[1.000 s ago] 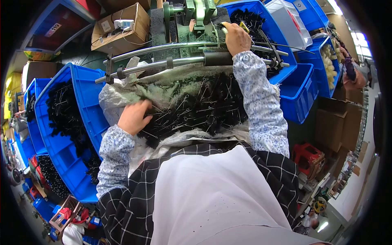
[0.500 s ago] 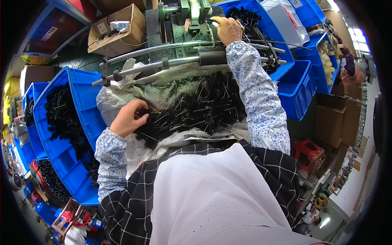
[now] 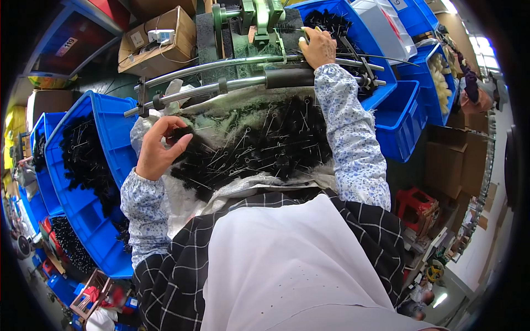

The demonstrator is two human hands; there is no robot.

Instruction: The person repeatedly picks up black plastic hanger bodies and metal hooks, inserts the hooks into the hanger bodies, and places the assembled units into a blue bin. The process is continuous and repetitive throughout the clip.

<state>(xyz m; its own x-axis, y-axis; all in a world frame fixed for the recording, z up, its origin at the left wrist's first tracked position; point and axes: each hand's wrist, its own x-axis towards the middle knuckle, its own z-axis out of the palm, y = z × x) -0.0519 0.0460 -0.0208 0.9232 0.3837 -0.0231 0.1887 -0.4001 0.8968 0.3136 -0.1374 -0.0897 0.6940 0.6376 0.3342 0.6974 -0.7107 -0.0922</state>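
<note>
A heap of small black bristle brushes [image 3: 259,140] with twisted wire stems and looped ends lies on a whitish sack across my lap. At the heap's left edge my left hand [image 3: 157,146] curls its thumb and fingers around a black brush [image 3: 181,133], whose thin wire stem points right. My right hand [image 3: 319,48] is up beside the green machine [image 3: 262,22], fingers pinched at the end of another brush [image 3: 288,26]. That brush lies sideways by the machine's head, and the fingers partly hide its end.
Two metal rails [image 3: 237,84] cross between me and the machine. A blue bin [image 3: 113,132] of black brushes stands left, and another blue bin [image 3: 371,66] with brushes is behind my right hand. A smaller blue tub [image 3: 400,124] sits right; a cardboard box [image 3: 157,47] is back left.
My left hand has risen from the heap, moving slightly left with a brush in its fingers. My right hand has shifted a little right, and a brush now shows between it and the machine.
</note>
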